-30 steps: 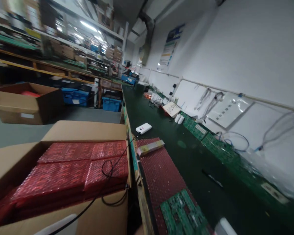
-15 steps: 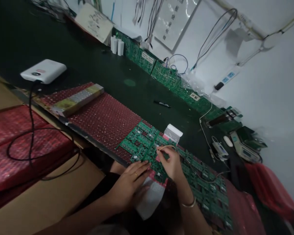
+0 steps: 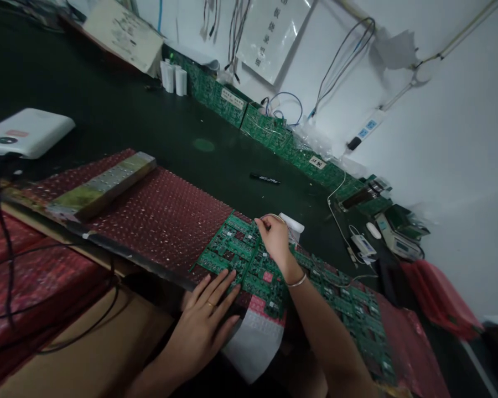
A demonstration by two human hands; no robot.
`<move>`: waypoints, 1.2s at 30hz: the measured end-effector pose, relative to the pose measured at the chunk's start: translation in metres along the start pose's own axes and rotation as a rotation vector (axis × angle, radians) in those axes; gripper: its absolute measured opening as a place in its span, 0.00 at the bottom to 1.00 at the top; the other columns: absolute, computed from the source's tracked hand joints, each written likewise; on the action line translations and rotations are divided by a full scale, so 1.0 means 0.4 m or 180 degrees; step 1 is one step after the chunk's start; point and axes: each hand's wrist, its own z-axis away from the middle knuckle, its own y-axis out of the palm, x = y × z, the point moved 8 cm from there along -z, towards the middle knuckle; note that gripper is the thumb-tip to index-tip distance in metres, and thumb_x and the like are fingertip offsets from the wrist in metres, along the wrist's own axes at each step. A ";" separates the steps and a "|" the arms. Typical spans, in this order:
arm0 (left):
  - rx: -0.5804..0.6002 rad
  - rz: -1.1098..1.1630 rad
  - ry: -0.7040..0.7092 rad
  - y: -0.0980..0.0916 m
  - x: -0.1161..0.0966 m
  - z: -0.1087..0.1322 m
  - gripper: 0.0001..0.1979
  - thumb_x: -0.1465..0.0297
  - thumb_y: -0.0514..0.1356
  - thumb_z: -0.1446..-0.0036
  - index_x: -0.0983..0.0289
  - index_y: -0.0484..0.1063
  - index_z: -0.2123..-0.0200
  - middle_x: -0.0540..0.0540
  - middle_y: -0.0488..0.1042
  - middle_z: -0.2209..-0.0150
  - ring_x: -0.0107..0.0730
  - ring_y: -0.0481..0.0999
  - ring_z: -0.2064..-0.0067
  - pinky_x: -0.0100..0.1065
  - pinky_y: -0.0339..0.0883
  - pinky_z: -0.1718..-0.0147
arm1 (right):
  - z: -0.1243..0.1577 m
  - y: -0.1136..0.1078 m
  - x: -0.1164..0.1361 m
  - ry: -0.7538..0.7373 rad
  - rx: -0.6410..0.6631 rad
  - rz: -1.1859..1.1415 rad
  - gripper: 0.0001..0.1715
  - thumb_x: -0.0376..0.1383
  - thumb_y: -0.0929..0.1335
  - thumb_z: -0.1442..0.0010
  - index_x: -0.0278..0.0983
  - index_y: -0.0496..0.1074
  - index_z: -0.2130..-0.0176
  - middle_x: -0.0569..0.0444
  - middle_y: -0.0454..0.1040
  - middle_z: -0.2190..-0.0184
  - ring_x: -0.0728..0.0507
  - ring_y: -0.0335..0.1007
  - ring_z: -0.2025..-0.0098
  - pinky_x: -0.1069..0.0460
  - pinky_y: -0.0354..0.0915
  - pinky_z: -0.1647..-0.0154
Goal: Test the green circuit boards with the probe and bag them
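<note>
Green circuit board panels (image 3: 226, 246) lie on red bubble wrap along the bench edge. My left hand (image 3: 205, 323), fingers spread, rests its fingertips on the near edge of the left panel. Over the seam by the far edge, my right hand (image 3: 274, 237) is closed in a pinch on the end of a thin cable (image 3: 369, 276). That cable trails right toward a small white device (image 3: 363, 245). The tip in the pinch is too small to make out. A whitish strip (image 3: 255, 345) with pink patches hangs over the near edge, beside my left hand.
A metal bar (image 3: 108, 185) lies on the bubble wrap (image 3: 170, 221). A white box (image 3: 29, 132) with a black cord stands left. Behind are a black marker (image 3: 265, 178) and a row of upright boards (image 3: 269, 130). More panels (image 3: 357, 315) extend right.
My right hand has moved to the far edge of the boards with the cable end. My left hand has slid left and spread its fingers. The view has shifted.
</note>
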 end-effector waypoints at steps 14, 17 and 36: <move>-0.0020 0.0099 -0.0046 -0.004 0.003 -0.003 0.19 0.70 0.55 0.33 0.64 0.70 0.40 0.60 0.68 0.35 0.41 0.63 0.32 0.43 0.47 0.31 | -0.008 0.026 -0.011 0.0029 0.0228 -0.0048 0.15 0.42 0.67 0.32 0.39 0.71 0.69 0.54 0.75 0.71 0.44 0.71 0.67 0.50 0.61 0.60; -0.0004 0.0087 -0.0026 -0.004 0.002 -0.006 0.20 0.70 0.55 0.33 0.64 0.69 0.39 0.59 0.68 0.35 0.40 0.63 0.32 0.43 0.47 0.30 | -0.008 0.027 -0.012 0.0034 0.0249 -0.0038 0.16 0.43 0.66 0.31 0.40 0.71 0.70 0.54 0.75 0.71 0.44 0.70 0.67 0.50 0.61 0.60; -0.0105 0.0433 -0.0334 -0.015 0.023 0.060 0.25 0.74 0.55 0.34 0.63 0.61 0.34 0.64 0.69 0.36 0.44 0.62 0.31 0.50 0.54 0.32 | -0.014 0.024 -0.009 0.0010 0.0257 0.0049 0.16 0.41 0.67 0.32 0.40 0.69 0.72 0.56 0.71 0.74 0.44 0.68 0.69 0.50 0.60 0.63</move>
